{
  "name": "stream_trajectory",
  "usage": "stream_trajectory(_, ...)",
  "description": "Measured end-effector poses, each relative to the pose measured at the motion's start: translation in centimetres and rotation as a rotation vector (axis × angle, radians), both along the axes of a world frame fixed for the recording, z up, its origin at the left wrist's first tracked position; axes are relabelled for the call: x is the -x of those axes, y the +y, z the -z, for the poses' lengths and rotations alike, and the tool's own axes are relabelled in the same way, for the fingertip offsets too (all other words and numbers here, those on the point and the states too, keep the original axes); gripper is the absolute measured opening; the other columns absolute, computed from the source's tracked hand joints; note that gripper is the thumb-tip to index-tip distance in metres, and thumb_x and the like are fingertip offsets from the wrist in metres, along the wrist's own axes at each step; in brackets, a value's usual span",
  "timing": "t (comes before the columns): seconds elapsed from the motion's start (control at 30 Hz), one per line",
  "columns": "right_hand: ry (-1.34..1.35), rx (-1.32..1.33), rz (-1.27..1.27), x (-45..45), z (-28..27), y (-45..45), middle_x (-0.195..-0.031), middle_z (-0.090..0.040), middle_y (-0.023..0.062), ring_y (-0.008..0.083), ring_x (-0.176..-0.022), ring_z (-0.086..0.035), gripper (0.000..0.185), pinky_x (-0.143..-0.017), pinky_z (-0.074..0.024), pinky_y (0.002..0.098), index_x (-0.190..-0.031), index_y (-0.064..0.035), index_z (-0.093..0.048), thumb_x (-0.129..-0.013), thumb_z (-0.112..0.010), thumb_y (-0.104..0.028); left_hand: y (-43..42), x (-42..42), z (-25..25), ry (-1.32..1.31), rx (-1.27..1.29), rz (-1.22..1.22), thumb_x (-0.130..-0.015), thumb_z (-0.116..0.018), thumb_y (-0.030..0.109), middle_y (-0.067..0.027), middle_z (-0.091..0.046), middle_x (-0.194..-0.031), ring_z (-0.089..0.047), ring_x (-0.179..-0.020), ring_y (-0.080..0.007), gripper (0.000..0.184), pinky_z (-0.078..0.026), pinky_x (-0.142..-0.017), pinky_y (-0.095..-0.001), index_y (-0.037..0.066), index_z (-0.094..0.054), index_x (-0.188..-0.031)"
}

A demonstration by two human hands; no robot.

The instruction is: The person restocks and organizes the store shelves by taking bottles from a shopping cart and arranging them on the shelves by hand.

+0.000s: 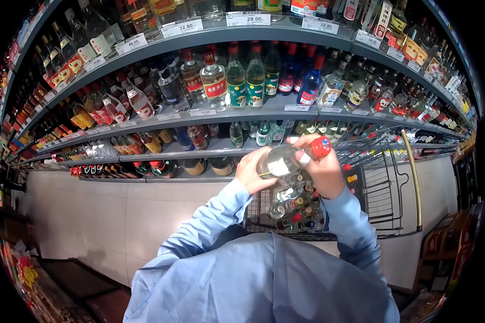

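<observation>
A clear glass bottle point(279, 163) with a red cap point(321, 146) lies tilted between my two hands, above a shopping cart. My left hand point(251, 171) is wrapped around the bottle's base end. My right hand point(325, 170) grips its neck and shoulder just below the cap, with the thumb lying over the glass. A pale label patch shows on the bottle, but its print is blurred. Directly under my hands, several bottles point(296, 203) with red, gold and other caps lie in the wire shopping cart point(259, 202). My forearms hide part of the cart.
Liquor shelves point(237, 114) curve across the front, packed with bottles and edged with price tags point(248, 19). The cart's yellowish handle bar point(413, 180) stands at the right. Tiled floor point(118, 215) lies at the left, and a display of goods point(24, 272) at the lower left.
</observation>
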State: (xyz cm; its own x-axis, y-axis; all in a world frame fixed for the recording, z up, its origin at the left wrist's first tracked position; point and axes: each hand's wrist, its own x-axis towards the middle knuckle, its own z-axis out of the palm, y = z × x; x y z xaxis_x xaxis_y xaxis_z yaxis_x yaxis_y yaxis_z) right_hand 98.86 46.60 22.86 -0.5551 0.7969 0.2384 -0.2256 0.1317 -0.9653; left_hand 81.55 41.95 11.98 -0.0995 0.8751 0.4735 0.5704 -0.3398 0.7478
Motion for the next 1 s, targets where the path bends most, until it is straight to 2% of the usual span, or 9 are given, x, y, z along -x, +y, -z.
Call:
stream_trajectory(0.1, 0.018, -0.104, 0.029, 1.3, -2.7, 2.5, -0.105, -0.055, 0.0113, 0.0178, -0.104, -0.051, 0.017, -0.092, -0.0377, 0.0311, -0.096, -0.0007, -0.051, -0.081, -0.059, -0.004, 5.1, 1.3, -2.6, 0.073, -0.072, -0.011, -0.050, -0.077, 0.021, -0.0124, -0.054, -0.106, -0.049, -0.102, -0.0301, 0.071, -0.039, -0.091, -0.0397, 0.009, -0.047, -0.113)
stream_trajectory(0.17, 0.038, -0.246, 0.092, 3.0, -3.4, 4.6, -0.105, -0.056, 0.0119, 0.0175, -0.105, -0.050, 0.018, -0.091, -0.0373, 0.0301, -0.097, -0.0006, -0.051, -0.081, -0.059, -0.005, 9.7, 2.4, -3.3, 0.106, -0.220, -0.056, -0.049, -0.077, 0.018, -0.0121, -0.049, -0.112, -0.046, -0.107, -0.0295, 0.072, -0.038, -0.092, -0.0384, 0.010, -0.047, -0.114)
stream_trajectory(0.23, -0.084, -0.453, 0.187, 4.8, -3.8, 7.0, -0.104, -0.057, 0.0115, 0.0164, -0.103, -0.052, 0.019, -0.089, -0.0389, 0.0292, -0.095, -0.0002, -0.052, -0.079, -0.061, -0.006, 13.3, 2.7, -4.1, 0.028, -0.211, -0.082, -0.050, -0.078, 0.017, -0.0126, -0.044, -0.118, -0.045, -0.108, -0.0307, 0.075, -0.038, -0.092, -0.0389, 0.011, -0.046, -0.117)
stream_trajectory(0.3, -0.144, -0.504, 0.252, 6.1, -3.7, 9.5, -0.102, -0.058, 0.0094, 0.0147, -0.099, -0.053, 0.019, -0.086, -0.0410, 0.0279, -0.093, -0.0005, -0.054, -0.077, -0.063, -0.007, 16.6, 2.9, -3.0, 0.008, -0.163, -0.151, -0.053, -0.078, 0.020, -0.0134, -0.042, -0.120, -0.044, -0.110, -0.0316, 0.084, -0.039, -0.092, -0.0396, 0.015, -0.038, -0.127)
stream_trajectory(0.43, -0.043, -0.361, 0.245, 7.3, -2.9, 14.8, -0.102, -0.057, 0.0085, 0.0144, -0.095, -0.053, 0.020, -0.085, -0.0409, 0.0276, -0.093, -0.0023, -0.053, -0.077, -0.064, -0.005, 19.5, 2.1, -1.9, -0.218, -0.059, -0.204, -0.059, -0.077, 0.020, -0.0167, -0.039, -0.124, -0.042, -0.114, -0.0323, 0.085, -0.037, -0.094, -0.0371, 0.012, -0.032, -0.131)
stream_trajectory(0.5, -0.096, -0.427, 0.227, 7.7, -2.6, 16.9, -0.102, -0.057, 0.0077, 0.0138, -0.095, -0.054, 0.020, -0.085, -0.0414, 0.0271, -0.093, -0.0020, -0.053, -0.077, -0.064, -0.005, 20.7, 2.0, -0.5, -0.188, -0.122, -0.263, -0.061, -0.076, 0.017, -0.0176, -0.042, -0.123, -0.045, -0.111, -0.0298, 0.079, -0.041, -0.089, -0.0373, 0.008, -0.035, -0.129)
stream_trajectory(0.63, -0.157, -0.404, 0.205, 9.0, -1.4, 20.2, -0.100, -0.058, 0.0061, 0.0126, -0.093, -0.054, 0.020, -0.082, -0.0423, 0.0264, -0.093, -0.0028, -0.054, -0.077, -0.065, -0.007, 21.8, 2.6, 1.6, -0.369, -0.061, -0.171, -0.070, -0.066, 0.008, -0.0209, -0.039, -0.127, -0.038, -0.118, -0.0347, 0.071, -0.033, -0.098, -0.0376, 0.006, -0.030, -0.131)
stream_trajectory(0.87, -0.238, -0.375, 0.141, 10.6, -0.4, 23.5, -0.094, -0.060, 0.0036, 0.0101, -0.086, -0.056, 0.020, -0.077, -0.0445, 0.0248, -0.092, -0.0028, -0.054, -0.076, -0.066, -0.008, 21.5, 3.2, 3.5, -0.317, -0.140, -0.133, -0.071, -0.058, 0.004, -0.0227, -0.037, -0.129, -0.038, -0.119, -0.0350, 0.071, -0.031, -0.099, -0.0365, -0.001, -0.024, -0.133)
stream_trajectory(1.0, -0.332, -0.406, 0.224, 10.9, 0.0, 25.0, -0.086, -0.060, 0.0042, 0.0089, -0.080, -0.054, 0.024, -0.073, -0.0443, 0.0252, -0.089, -0.0004, -0.056, -0.075, -0.069, -0.015, 21.3, 2.9, 3.9, -0.283, -0.125, -0.178, -0.071, -0.057, 0.001, -0.0224, -0.036, -0.129, -0.035, -0.120, -0.0359, 0.069, -0.029, -0.100, -0.0375, -0.001, -0.025, -0.132)
